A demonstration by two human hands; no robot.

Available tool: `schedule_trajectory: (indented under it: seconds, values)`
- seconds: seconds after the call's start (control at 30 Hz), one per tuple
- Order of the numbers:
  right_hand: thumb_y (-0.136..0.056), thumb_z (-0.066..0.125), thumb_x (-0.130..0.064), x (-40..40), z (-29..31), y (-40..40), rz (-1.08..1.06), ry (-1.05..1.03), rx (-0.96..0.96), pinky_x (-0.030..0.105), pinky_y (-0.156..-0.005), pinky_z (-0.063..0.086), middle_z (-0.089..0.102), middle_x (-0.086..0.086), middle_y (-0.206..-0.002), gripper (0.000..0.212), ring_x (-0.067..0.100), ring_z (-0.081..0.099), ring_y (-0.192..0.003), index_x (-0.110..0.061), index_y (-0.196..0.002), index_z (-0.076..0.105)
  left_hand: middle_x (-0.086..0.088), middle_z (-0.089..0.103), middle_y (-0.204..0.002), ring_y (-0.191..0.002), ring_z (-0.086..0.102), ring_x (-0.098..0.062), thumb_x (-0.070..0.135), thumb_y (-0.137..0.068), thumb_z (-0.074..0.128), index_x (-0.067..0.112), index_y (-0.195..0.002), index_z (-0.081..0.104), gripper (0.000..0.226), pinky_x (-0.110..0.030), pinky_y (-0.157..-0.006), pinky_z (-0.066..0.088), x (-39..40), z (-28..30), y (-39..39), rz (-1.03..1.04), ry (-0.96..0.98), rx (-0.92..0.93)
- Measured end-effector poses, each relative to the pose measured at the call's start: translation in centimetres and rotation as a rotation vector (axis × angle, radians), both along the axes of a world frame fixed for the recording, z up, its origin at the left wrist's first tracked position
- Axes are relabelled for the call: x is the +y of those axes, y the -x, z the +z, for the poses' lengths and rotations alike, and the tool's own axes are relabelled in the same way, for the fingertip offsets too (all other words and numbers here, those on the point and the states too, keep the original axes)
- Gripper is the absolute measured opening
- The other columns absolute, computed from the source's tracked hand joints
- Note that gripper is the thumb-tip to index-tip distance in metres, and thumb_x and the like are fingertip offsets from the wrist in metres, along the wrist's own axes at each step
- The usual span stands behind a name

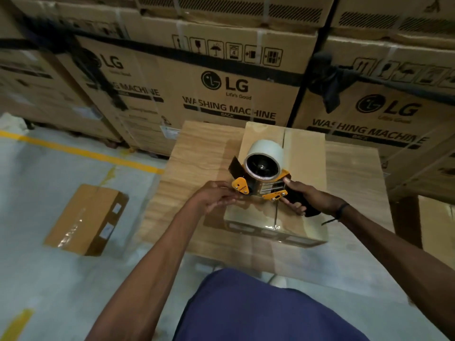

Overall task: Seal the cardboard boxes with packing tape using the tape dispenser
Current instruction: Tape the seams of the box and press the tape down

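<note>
2 hands work over one cardboard box [302, 168] that we see lying on a wooden table [197, 153], its long axis running away from us toward the stacked washing machine cartons [221, 94], with the centre seam between its flaps running the same way. Above the near half of the box, our right hand [305, 196] curls around the black handle of the tape dispenser [261, 178], whose white tape roll [264, 156] shows its open core toward us; the handle points right and toward us, the orange front end points left. Our left hand [214, 196] meets that front end with fingertips drawn together; we cannot tell whether they pinch tape. Left of the table, another taped box [86, 217] lies on the grey floor [49, 168] near a yellow line [81, 151].
</note>
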State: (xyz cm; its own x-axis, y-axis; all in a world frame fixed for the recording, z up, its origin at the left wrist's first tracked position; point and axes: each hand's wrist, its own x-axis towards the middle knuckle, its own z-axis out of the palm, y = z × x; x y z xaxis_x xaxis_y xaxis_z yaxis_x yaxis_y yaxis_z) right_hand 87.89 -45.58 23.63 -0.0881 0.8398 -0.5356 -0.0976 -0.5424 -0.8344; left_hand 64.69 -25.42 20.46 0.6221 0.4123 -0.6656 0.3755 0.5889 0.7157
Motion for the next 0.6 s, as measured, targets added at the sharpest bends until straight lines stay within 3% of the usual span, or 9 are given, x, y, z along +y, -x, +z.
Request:
schedule_trajectory:
  seconds: [0.13,0.23,0.3,0.37,0.43,0.5,0.6]
  values:
    - [-0.103,0.035,-0.067,1.7,-1.7,2.1,0.100,0.038,-0.057,0.030,-0.050,0.020,0.030,0.005,-0.065,0.061,0.015,0.024,-0.050,-0.011,-0.085,0.053,-0.020,0.072,-0.088,-0.066,0.073,-0.017,-0.009,-0.091,0.066,-0.001,-0.099,0.068,0.012,-0.029,-0.063,0.062,0.5,-1.6,3.4,-0.002,-0.231,0.091]
    - [-0.099,0.041,-0.073,2.3,-2.9,3.3,0.161,0.049,-0.085,0.030,-0.047,0.020,0.032,0.004,-0.062,0.066,0.015,0.023,-0.048,-0.008,-0.085,0.052,-0.029,0.073,-0.097,-0.069,0.072,-0.023,-0.010,-0.084,0.074,-0.012,-0.112,0.068,0.029,-0.028,-0.058,0.060,0.0,-3.3,5.5,0.014,-0.337,0.141]
    - [-0.097,0.042,-0.072,2.4,-3.2,3.8,0.191,0.038,-0.118,0.026,-0.045,0.022,0.033,0.004,-0.060,0.068,0.014,0.024,-0.046,-0.007,-0.083,0.053,-0.025,0.076,-0.095,-0.076,0.071,-0.023,-0.005,-0.080,0.080,-0.006,-0.108,0.073,0.029,-0.025,-0.058,0.057,-0.9,-4.1,6.2,0.030,-0.463,0.179]
    - [-0.096,0.043,-0.072,2.3,-3.2,4.2,0.208,0.039,-0.150,0.024,-0.044,0.024,0.034,0.004,-0.059,0.068,0.014,0.024,-0.046,-0.005,-0.083,0.054,-0.010,0.079,-0.088,-0.078,0.071,-0.012,0.005,-0.073,0.087,0.007,-0.100,0.078,0.028,-0.018,-0.059,0.053,-1.5,-5.0,6.5,0.029,-0.588,0.237]
    - [-0.094,0.045,-0.072,2.1,-3.3,4.1,0.208,0.041,-0.168,0.024,-0.045,0.025,0.035,0.004,-0.059,0.069,0.015,0.025,-0.047,-0.005,-0.083,0.054,-0.001,0.079,-0.086,-0.079,0.072,-0.008,0.013,-0.063,0.091,0.016,-0.094,0.078,0.034,-0.018,-0.065,0.053,-2.1,-5.5,6.7,0.039,-0.577,0.252]
    - [-0.091,0.049,-0.075,1.9,-3.7,4.0,0.204,0.038,-0.190,0.026,-0.046,0.025,0.037,0.005,-0.058,0.071,0.016,0.026,-0.048,-0.005,-0.079,0.054,-0.006,0.079,-0.089,-0.084,0.076,-0.020,0.015,-0.057,0.091,0.016,-0.092,0.077,0.038,-0.030,-0.073,0.060,-2.4,-6.3,7.2,0.085,-0.490,0.223]
    - [-0.087,0.054,-0.080,1.7,-3.9,4.0,0.211,0.014,-0.240,0.029,-0.048,0.026,0.040,0.005,-0.054,0.071,0.018,0.029,-0.045,-0.012,-0.068,0.056,-0.019,0.077,-0.095,-0.085,0.075,-0.032,-0.004,-0.070,0.085,0.002,-0.102,0.074,0.034,-0.039,-0.070,0.064,-2.5,-6.7,8.0,0.132,-0.417,0.200]
